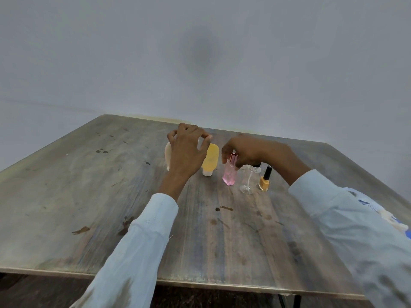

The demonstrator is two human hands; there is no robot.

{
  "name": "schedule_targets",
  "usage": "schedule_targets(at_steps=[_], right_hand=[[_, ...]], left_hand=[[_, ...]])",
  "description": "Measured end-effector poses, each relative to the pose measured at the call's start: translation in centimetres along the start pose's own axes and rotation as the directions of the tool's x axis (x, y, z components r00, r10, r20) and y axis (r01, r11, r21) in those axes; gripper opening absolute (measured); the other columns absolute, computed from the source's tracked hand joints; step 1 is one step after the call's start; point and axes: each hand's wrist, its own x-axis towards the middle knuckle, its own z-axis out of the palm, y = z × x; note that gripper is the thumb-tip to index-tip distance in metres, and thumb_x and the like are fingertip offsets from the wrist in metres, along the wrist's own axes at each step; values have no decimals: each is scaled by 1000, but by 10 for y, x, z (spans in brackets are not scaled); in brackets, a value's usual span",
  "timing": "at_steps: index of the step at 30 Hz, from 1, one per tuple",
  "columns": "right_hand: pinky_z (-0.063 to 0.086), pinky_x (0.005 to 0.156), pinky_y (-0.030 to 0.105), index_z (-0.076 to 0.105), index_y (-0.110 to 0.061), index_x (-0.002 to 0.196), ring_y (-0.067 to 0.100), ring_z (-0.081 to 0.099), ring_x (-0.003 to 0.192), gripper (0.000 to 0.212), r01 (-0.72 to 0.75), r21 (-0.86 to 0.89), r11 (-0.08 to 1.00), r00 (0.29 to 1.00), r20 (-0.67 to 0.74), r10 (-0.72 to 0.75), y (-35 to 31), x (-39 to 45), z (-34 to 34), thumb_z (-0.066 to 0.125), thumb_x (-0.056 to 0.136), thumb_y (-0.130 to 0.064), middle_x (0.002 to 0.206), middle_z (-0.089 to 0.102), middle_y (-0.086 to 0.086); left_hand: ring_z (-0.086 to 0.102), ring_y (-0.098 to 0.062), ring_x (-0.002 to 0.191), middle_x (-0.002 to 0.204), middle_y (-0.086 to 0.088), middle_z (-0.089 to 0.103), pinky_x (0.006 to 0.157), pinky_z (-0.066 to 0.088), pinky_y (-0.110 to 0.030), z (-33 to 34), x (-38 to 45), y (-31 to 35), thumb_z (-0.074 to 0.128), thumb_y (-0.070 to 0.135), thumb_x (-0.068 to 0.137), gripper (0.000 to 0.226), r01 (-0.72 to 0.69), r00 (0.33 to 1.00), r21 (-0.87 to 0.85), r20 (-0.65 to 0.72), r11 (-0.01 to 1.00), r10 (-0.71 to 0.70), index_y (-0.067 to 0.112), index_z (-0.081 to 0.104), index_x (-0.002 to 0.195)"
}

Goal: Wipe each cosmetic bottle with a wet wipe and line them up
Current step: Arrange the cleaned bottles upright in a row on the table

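On the worn wooden bench [89, 196] a cream bottle [168, 153] stood furthest left, mostly hidden behind my left hand [186, 150], whose fingers hovered loosely curled and held nothing I could see. Just right of it stood the yellow tube [210, 160], cap down. My right hand [246, 151] pinched the top of the pink bottle [230, 174]. Right again stood a clear bottle [248, 182], then the orange nail polish [264, 182], making one close row.
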Motion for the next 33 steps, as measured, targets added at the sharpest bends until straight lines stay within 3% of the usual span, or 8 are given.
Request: schedule_targets(at_steps=[3,8,13,18,22,27,33], right_hand=[[64,87,47,77,-21,106,23,71,96,31,-35,18,999,999,-14,36,2,5,9,92,81,-10,100,72,-3],[63,89,46,77,-20,106,24,70,103,37,-31,-38,999,999,43,33,2,6,5,92,78,-1,104,69,-4],[51,72,31,74,-16,107,24,66,100,43,-31,-57,998,999,8,32,0,9,5,87,75,10,102,67,-4],[45,63,26,74,-15,106,23,63,99,39,-40,-71,997,999,-26,38,2,10,10,79,80,14,101,64,-3],[59,78,38,75,-16,102,25,68,102,39,-48,-71,996,999,-25,47,4,14,10,80,79,15,106,71,2],[52,75,33,77,-14,103,24,67,101,36,-57,-56,997,998,-33,55,5,17,11,83,79,11,107,72,4],[60,82,42,77,-21,105,24,66,99,29,-116,-41,992,991,-69,113,10,21,10,92,81,-16,107,68,1]], left_hand=[[57,-17,113,102,11,74,100,30,-44,0,0,1,65,33,102,16,8,1000,-2,-12,1000,-8,25,75,93],[57,-17,112,101,11,74,99,31,-44,0,1,3,63,33,101,16,6,1000,6,-23,1000,-6,25,75,94],[57,-17,113,103,12,73,101,31,-43,2,0,2,63,33,101,14,9,1000,2,-2,1000,-9,27,75,97],[52,-12,118,106,18,72,105,24,-39,4,-2,0,65,34,100,10,-10,997,-2,80,1000,10,31,75,103],[53,-12,121,108,20,70,104,23,-39,4,-2,-2,68,37,100,12,-26,994,15,108,1000,24,33,75,107],[53,-12,124,112,18,71,107,25,-42,4,-2,-2,70,38,98,14,-30,993,28,116,999,27,34,76,109],[53,-13,123,112,18,73,109,29,-48,4,-2,-2,70,37,98,14,-23,995,19,100,1000,21,33,76,110]])
